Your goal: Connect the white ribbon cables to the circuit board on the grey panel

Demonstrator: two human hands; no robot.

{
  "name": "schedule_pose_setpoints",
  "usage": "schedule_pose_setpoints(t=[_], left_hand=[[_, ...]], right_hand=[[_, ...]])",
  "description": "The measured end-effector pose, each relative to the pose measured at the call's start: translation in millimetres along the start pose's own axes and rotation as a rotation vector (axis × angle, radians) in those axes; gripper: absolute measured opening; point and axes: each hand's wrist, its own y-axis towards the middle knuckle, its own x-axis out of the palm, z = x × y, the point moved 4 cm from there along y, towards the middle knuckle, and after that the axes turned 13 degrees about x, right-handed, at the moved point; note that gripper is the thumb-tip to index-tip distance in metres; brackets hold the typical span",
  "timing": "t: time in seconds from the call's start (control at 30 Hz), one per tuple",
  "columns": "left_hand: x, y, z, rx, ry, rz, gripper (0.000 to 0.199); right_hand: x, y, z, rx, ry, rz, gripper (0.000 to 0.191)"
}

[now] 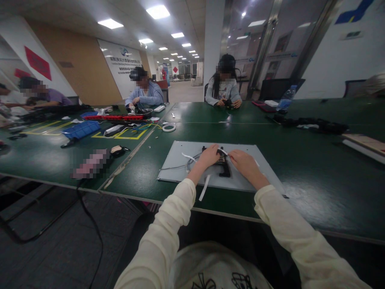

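Observation:
A light grey panel [174, 154] lies on the green table in front of me. On its middle sits a black bracket-like part [225, 171] with grey cables [180, 166] running off to the left. My left hand [209, 156] has its fingers bent over the top of this black part, gripping its left side. Across from it, my right hand [243, 161] is closed, its thumb and finger pinching the end of a white strip [222, 151] by the part's upper edge. Another white strip [205, 188] hangs over the panel's front edge. My hands partly cover the black part.
Left of the panel are a white cable coil [169, 127], a blue bin [81, 130] and a blurred pink item [92, 163]. Dark cables [319, 125] and a water bottle [287, 97] stand at the right. Co-workers [224, 86] sit across the table.

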Motion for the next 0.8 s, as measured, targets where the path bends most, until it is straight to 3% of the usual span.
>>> schedule_pose_setpoints(t=[0.2, 0.8], left_hand=[[4.3, 0.5, 1.7, 0.106, 0.100, -0.064, 0.040], [6.9, 0.9, 0.0, 0.040, 0.155, -0.113, 0.037]], right_hand=[[4.3, 0.7, 3.0, -0.001, -0.024, 0.006, 0.024], [13.6, 1.1, 4.2, -0.041, 0.015, -0.092, 0.023]])
